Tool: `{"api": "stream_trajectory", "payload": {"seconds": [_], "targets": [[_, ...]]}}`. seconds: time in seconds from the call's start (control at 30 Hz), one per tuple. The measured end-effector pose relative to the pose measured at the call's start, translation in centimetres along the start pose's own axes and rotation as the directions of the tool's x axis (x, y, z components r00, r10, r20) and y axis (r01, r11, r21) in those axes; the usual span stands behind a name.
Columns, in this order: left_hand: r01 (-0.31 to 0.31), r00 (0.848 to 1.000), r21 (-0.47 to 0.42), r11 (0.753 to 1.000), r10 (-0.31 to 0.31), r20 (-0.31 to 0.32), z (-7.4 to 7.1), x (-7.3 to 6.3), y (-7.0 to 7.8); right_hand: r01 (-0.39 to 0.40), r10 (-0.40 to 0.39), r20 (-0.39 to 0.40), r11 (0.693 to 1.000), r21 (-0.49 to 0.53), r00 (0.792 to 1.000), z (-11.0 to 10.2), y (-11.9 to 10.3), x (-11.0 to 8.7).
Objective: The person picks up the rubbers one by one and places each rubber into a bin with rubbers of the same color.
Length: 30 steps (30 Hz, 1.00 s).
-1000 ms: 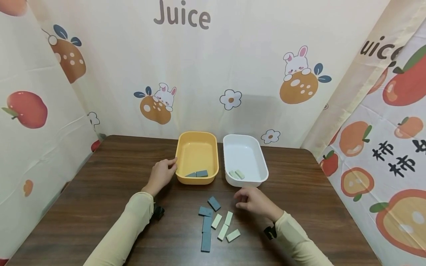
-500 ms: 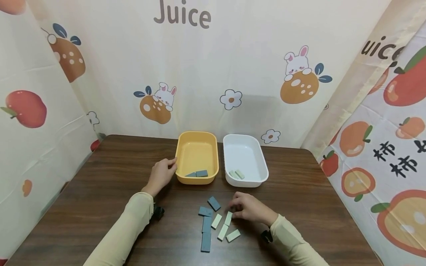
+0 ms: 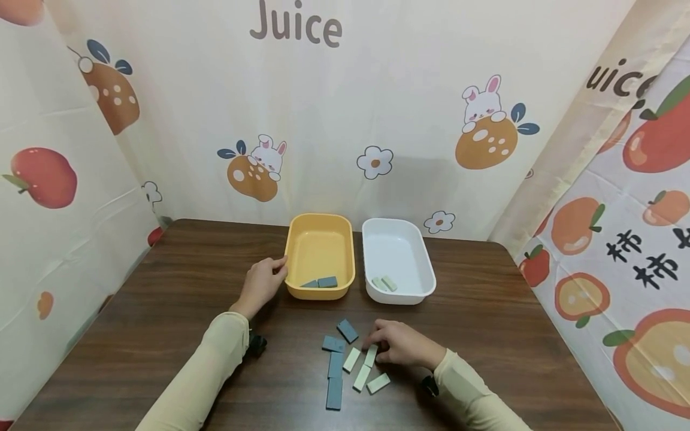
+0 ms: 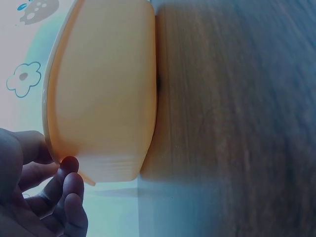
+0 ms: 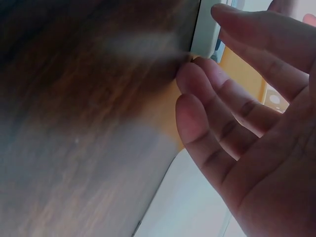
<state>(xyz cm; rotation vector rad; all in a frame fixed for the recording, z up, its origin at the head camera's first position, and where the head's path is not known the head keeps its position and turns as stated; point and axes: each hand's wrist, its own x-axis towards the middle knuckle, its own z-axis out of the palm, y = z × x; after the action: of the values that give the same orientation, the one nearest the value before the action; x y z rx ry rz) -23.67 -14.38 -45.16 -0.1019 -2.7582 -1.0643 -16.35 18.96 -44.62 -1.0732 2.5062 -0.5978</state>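
Note:
My left hand (image 3: 262, 284) holds the near left part of the yellow bin's rim, and in the left wrist view thumb and fingers meet at the yellow bin (image 4: 103, 89). Two dark blue-grey blocks (image 3: 327, 282) lie inside that bin. My right hand (image 3: 401, 344) is low over the table, fingertips on either side of a pale green block (image 3: 370, 356). In the right wrist view a gap shows between its thumb and fingers (image 5: 192, 118). Other pale green blocks (image 3: 362, 378) and several blue-grey blocks (image 3: 334, 393) lie on the table to its left.
A white bin (image 3: 399, 251) with two pale green blocks (image 3: 389, 282) stands right of the yellow one. Both are at the back of the dark wooden table (image 3: 188, 287), before a printed curtain (image 3: 323, 108).
My right hand has come down and left from beside the white bin to the pale green blocks, its fingers now around one. The left hand has stayed on the yellow bin.

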Motion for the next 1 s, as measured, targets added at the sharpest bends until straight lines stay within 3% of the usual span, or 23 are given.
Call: {"api": "stream_trajectory", "payload": {"seconds": [0.2,0.57,1.0], "targets": [[0.000,1.000,-0.012,1.000,0.000,-0.007,-0.06,-0.05,0.05,0.023,-0.023,0.000,1.000,-0.017,1.000,0.36,-0.08,0.17],[0.008,1.000,-0.012,1.000,-0.008,0.008,0.00,0.09,-0.02,-0.004,0.004,0.005,1.000,-0.010,1.000,0.92,-0.11,0.16],[0.000,1.000,-0.024,1.000,0.000,0.014,-0.21,-0.14,0.08,-0.032,0.029,-0.053,0.998,-0.060,0.998,0.76,-0.12,-0.13]]}}
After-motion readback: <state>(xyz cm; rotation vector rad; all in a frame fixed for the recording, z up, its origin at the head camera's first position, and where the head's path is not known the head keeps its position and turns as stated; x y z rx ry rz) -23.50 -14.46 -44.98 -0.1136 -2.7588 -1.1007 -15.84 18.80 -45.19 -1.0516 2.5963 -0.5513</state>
